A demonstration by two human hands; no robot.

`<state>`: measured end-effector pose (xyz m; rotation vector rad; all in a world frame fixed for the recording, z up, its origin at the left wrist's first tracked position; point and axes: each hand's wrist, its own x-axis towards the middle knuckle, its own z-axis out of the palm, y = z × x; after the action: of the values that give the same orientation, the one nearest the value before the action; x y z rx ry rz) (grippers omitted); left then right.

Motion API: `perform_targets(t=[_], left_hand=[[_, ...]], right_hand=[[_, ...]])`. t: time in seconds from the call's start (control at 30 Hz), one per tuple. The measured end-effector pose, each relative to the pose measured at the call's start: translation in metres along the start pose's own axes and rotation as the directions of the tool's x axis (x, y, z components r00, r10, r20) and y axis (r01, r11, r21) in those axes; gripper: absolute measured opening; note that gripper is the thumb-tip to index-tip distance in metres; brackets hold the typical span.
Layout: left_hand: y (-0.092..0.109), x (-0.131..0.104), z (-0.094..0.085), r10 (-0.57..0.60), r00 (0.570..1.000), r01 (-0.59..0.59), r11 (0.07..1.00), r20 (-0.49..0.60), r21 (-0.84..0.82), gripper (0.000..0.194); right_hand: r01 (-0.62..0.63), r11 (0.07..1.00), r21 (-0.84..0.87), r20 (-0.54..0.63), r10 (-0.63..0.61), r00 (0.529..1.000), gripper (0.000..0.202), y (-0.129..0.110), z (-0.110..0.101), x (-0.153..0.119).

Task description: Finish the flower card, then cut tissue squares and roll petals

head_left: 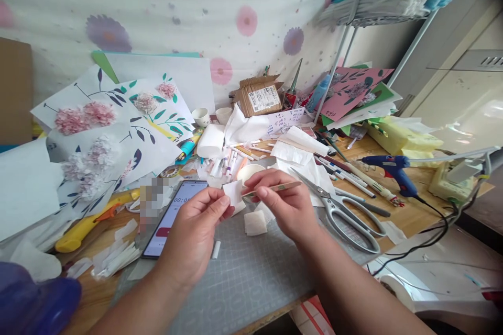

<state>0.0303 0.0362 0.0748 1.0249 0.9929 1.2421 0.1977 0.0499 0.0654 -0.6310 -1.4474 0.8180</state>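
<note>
My left hand [204,217] pinches a small white paper square [233,192] between thumb and fingers. In my right hand [286,208] is a slim, flat, stick-like tool [290,186]; its dark tip is close to the paper's right edge, and I cannot tell whether they touch. Just below, between both hands, a small pile of off-white paper squares [255,222] lies on the grey cutting mat [239,288]. A white bowl [250,171] stands partly hidden behind my hands. Near my left wrist lies a short white piece [216,249].
Left of my hand lies a phone [167,222] with a timer. Large scissors [348,217] rest at right, beyond them a corded blue glue gun [395,167]. Several pens [231,162] and a cardboard box [261,97] are behind. Flower pictures [98,152] lean at left.
</note>
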Motion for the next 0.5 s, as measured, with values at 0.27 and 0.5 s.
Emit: perform_targets(t=[0.27,0.5], left_hand=[[-0.0048,-0.0003,-0.0035,0.078,0.995,-0.085,0.986,0.056,0.142,0.021],[-0.0045,0.0006,-0.0041,0.112,0.991,-0.122,0.977,0.07,0.176,0.021]], right_hand=[[0.048,0.998,-0.038,0.068,-0.045,0.997,0.012,-0.0061,0.0107,-0.0044],[0.071,0.994,-0.08,0.099,-0.063,0.993,0.01,-0.0054,0.0086,-0.0055]])
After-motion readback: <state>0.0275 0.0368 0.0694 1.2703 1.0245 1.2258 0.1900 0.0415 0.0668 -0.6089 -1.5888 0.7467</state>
